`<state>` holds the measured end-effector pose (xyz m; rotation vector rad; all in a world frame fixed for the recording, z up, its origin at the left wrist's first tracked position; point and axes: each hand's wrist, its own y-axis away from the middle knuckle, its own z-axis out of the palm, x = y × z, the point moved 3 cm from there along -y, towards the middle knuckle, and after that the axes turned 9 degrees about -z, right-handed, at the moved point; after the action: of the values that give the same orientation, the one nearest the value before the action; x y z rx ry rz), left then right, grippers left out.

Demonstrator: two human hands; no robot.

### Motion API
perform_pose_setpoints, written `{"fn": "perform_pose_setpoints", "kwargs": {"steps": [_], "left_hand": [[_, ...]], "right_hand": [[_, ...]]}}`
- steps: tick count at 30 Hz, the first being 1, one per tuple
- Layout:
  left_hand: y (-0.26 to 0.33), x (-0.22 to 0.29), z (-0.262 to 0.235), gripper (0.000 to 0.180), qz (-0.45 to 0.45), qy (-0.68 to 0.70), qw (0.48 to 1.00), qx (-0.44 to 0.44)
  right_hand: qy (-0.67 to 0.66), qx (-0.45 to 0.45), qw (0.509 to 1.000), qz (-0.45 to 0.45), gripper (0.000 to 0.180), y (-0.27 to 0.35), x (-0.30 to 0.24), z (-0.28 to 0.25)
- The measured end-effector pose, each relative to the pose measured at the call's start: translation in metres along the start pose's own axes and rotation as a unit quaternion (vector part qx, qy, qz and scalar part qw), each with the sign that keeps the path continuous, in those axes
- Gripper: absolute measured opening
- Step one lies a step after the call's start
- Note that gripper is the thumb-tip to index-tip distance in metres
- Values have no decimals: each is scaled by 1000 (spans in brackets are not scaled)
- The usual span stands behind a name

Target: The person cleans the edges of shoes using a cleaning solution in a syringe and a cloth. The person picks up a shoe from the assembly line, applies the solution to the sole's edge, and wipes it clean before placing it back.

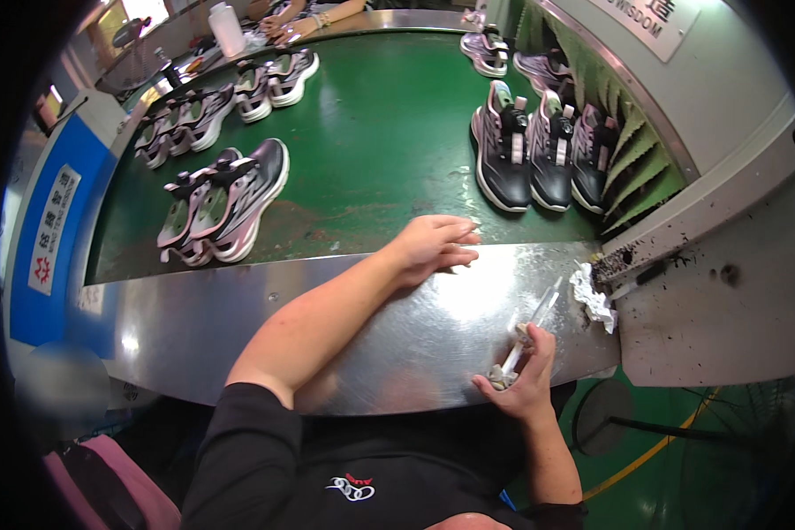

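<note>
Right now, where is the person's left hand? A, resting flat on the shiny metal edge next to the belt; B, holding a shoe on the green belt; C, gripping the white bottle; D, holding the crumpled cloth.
A: the left hand lies flat on the metal edge, empty.

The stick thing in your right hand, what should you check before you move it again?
1. Right hand grips the clear stick: ok.
2. Stick's tip rests on the metal ledge: cannot tell.
3. Left hand lies flat at the ledge's edge, apart from the stick: ok.
4. Crumpled white rag lies beside the stick: ok.
5. Nearest shoes sit on the green belt, away from both hands: ok.
</note>
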<state>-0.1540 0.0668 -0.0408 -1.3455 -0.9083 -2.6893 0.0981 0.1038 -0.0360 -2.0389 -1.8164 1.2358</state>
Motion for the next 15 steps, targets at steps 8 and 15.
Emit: {"fn": "perform_pose_setpoints", "kwargs": {"steps": [8, 15], "left_hand": [[150, -4, -130, 13, 229, 26, 945, 234], [210, 16, -238, 51, 343, -155, 833, 406]], "right_hand": [[28, -4, 999, -27, 97, -4, 10, -15], [15, 23, 999, -40, 89, -6, 3, -15]]}}
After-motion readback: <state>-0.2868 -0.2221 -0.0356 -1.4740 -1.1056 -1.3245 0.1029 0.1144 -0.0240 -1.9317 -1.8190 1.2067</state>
